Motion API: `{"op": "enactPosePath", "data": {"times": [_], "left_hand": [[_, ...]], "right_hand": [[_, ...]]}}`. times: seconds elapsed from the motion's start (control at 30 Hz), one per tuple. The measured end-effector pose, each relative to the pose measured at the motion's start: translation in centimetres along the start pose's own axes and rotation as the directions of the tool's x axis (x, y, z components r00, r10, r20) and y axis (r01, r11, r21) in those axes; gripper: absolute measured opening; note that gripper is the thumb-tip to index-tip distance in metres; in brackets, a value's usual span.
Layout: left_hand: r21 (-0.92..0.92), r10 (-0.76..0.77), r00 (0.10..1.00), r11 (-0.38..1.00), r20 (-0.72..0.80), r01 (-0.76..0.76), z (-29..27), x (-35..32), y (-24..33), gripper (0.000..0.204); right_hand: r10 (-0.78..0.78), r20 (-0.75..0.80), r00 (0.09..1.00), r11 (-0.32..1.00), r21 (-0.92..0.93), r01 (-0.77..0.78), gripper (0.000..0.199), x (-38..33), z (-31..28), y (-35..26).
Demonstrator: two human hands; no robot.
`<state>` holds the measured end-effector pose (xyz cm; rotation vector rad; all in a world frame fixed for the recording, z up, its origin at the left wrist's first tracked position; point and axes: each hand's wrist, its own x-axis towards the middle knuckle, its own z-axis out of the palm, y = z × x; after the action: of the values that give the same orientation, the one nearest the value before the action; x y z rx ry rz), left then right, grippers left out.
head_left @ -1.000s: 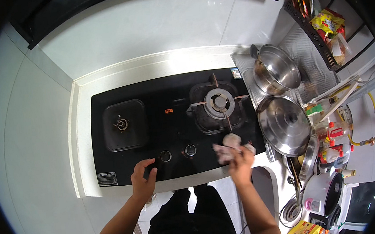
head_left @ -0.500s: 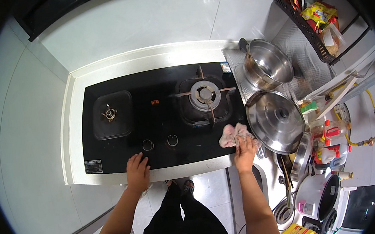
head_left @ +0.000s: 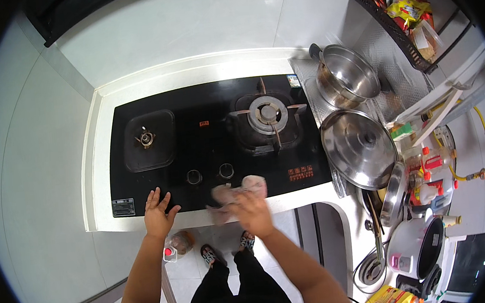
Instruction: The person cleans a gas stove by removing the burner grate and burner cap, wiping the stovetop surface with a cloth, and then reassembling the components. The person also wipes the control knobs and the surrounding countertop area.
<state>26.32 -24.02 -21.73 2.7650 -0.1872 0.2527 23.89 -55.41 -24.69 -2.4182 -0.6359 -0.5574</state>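
Head view: right hand (head_left: pixel 252 211) over pinkish cloth (head_left: pixel 227 195) (both blurred), at front edge of black gas hob (head_left: pixel 196 147), near right knob (head_left: pixel 226 171); its grip cannot be told. Left hand (head_left: pixel 158 215), fingers spread, at hob's left front.

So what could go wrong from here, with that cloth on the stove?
Two things, perhaps. The cloth under the right hand is close to the right-hand knob, so it might catch and turn it. And the metal lid sits right by the right edge of the cooktop, where a wide sweep could bump it.
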Motion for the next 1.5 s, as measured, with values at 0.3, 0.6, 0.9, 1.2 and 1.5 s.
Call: {"op": "enactPosePath", "data": {"times": [0.3,0.6,0.9,1.2,1.5], "left_hand": [[-0.008,-0.002,0.990,1.000,0.140,0.003,-1.4,0.0,-3.1,0.059],[0.029,0.077,0.991,0.996,0.107,-0.080,-1.5,-0.1,-4.0,0.055],[-0.754,0.051,0.981,0.647,0.185,0.109,-2.1,2.2,5.2,0.039],[-0.764,0.078,0.760,0.067,0.645,0.642,2.2,1.7,15.0,0.061],[-0.808,-0.071,0.811,-0.171,0.581,0.564,-2.1,3.6,14.2,0.018]], "right_hand": [[0.556,-0.365,0.747,0.680,-0.317,-0.661,0.033,-4.3,-4.8,5.1],[0.407,-0.151,0.901,0.908,-0.046,-0.417,0.024,3.2,6.8,-13.1],[0.905,0.287,0.315,-0.242,0.954,-0.175,0.041,4.3,-3.2,-7.3],[0.833,0.514,0.207,-0.509,0.857,-0.079,0.042,4.7,-5.6,-6.8],[0.932,0.285,0.226,-0.263,0.957,-0.123,0.037,4.7,-13.9,-5.1]]}}
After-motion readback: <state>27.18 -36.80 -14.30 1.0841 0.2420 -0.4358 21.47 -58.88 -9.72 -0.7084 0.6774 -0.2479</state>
